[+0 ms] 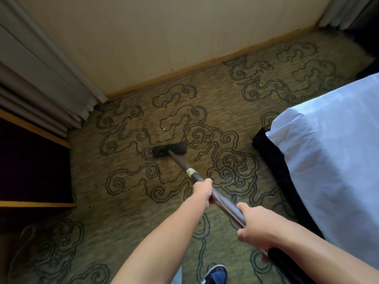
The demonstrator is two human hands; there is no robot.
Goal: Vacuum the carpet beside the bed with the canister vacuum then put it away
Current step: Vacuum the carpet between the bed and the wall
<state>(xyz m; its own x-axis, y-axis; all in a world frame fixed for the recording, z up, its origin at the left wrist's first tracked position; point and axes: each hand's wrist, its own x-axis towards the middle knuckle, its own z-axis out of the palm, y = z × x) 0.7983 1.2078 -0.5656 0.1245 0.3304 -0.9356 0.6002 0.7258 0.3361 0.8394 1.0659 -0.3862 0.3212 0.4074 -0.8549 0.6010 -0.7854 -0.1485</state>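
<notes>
2 hands (202, 191), 1 wand (223, 203), 1 bed (328, 160) (1 shoe (215, 274))

Carpet (127, 226) covers floor: olive-tan weave, dark swirling cloud outlines. Runs up to wooden skirting (184, 70) at cream wall. Black floor head (169, 149) of vacuum flat on carpet, mid-floor, wand rising from its centre. Small pale crumb (164, 129) on carpet just beyond head; more specks (260, 85) farther off near skirting. Bed (332, 160) with white sheet stands on carpet at right, dark base at floor level. Dark cabinet (30, 165) stands at left. Curtain (67, 111) hem reaches carpet in left corner. Blue shoe (216, 274) planted on carpet at bottom edge.
</notes>
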